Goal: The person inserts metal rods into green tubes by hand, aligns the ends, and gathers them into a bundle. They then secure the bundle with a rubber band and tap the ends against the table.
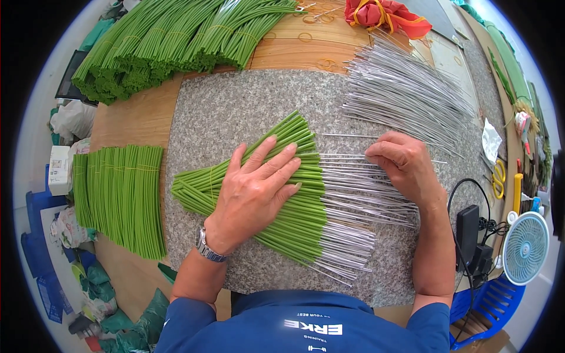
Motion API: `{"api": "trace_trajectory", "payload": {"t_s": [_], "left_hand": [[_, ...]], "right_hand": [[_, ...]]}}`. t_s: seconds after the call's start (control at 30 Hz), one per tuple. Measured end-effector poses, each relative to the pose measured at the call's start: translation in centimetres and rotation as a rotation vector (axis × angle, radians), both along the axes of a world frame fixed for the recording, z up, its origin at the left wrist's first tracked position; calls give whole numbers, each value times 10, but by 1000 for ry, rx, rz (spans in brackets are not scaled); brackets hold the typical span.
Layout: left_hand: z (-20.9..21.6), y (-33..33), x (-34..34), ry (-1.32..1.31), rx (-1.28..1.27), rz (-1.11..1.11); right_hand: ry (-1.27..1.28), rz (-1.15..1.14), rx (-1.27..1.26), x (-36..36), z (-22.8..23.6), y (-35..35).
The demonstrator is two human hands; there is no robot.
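A fan of thin green plastic tubes [294,220] lies on the speckled grey slab [235,97] in front of me. My left hand [253,188] rests flat across the tubes, its fingers spread. Silvery metal wires [371,188] stick out from many of the tube ends toward the right. With its thumb and fingers pinched, my right hand [406,165] holds a metal wire beside the upper tubes. The held wire is partly hidden by the fingers. A heap of loose wires [406,91] lies beyond my right hand.
Bundled green tubes [176,41] are piled at the far left, and a row of shorter tubes [120,200] lies at the left. A red cloth bundle [385,16] is at the back. Yellow scissors [499,179], a black power adapter [468,229] and a small fan [525,247] stand right.
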State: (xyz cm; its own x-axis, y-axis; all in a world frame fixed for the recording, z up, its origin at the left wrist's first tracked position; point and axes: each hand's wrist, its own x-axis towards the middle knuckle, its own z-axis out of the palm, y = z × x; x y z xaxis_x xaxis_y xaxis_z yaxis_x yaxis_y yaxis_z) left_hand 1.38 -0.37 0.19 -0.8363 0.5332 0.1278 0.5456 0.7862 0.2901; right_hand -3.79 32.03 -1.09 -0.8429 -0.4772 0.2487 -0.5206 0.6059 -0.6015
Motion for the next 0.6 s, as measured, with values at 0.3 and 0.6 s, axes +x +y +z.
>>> {"api": "trace_trajectory", "payload": {"t_s": [0.3, 0.6], "left_hand": [[1, 1, 0, -2, 8, 9], [0, 0, 0, 2, -27, -1]], "right_hand": [[225, 100, 27, 14, -20, -47], [287, -189, 77, -5, -18, -22]]}}
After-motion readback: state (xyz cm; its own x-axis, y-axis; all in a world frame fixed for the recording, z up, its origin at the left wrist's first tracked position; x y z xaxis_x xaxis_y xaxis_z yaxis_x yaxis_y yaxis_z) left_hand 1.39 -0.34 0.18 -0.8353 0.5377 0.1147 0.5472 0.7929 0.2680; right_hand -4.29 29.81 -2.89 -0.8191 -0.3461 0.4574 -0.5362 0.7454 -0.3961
